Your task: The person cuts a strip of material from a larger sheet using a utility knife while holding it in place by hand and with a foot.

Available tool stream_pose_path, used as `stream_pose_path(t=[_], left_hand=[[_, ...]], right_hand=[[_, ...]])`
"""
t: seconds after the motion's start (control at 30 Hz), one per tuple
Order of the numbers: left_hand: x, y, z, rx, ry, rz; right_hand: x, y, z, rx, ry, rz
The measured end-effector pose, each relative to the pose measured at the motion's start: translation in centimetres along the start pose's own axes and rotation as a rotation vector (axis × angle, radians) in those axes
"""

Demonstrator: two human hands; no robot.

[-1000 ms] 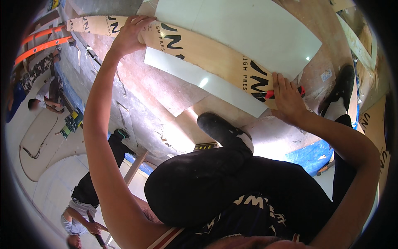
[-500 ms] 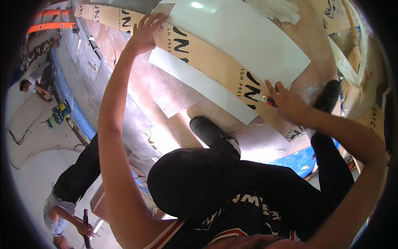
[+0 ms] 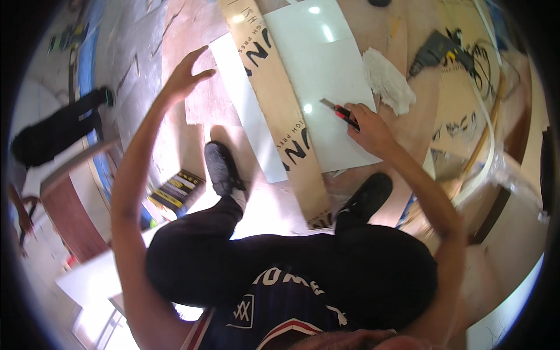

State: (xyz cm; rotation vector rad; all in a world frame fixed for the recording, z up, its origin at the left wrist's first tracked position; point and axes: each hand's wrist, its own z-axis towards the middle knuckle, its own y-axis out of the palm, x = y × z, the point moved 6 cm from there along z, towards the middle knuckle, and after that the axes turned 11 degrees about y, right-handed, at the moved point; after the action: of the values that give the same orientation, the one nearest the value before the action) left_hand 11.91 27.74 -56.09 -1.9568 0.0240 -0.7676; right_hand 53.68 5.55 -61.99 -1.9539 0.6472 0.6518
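Note:
My right hand point(image 3: 371, 131) grips a red and black utility knife point(image 3: 345, 115), its blade out and pointing left above a glossy white sheet point(image 3: 326, 70). A long tan strip point(image 3: 283, 105) with black print lies lengthwise across the sheet. To the strip's left a narrower part of white sheet point(image 3: 248, 111) shows. My left hand point(image 3: 188, 76) is raised beside that narrow part's far end, thumb and fingers apart, holding nothing. Whether the white sheet is cut through under the strip is hidden.
A drill point(image 3: 440, 53) with a cord and a crumpled white cloth point(image 3: 388, 81) lie to the right. Near my left shoe point(image 3: 223, 168) sits a black and yellow box point(image 3: 177, 191). Another person's dark-clothed leg point(image 3: 58, 128) shows at the left, near a brown panel point(image 3: 76, 210).
My left hand has come off the tan strip and opened. My right hand has lifted the knife away from the strip, over the white sheet. The whole view has turned.

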Motion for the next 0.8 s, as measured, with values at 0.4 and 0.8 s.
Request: stream_pose_path(t=[0.4,0.8], left_hand=[[3.5,9.9,0.1,0.025,-0.401,-0.280],[7.4,12.9,6.7,0.670,-0.404,0.090]], right_hand=[[-1.4,-4.0,1.6,0.505,-0.113,-0.145],[-0.8,-7.8,25.7,0.547,-0.050,-0.253]])
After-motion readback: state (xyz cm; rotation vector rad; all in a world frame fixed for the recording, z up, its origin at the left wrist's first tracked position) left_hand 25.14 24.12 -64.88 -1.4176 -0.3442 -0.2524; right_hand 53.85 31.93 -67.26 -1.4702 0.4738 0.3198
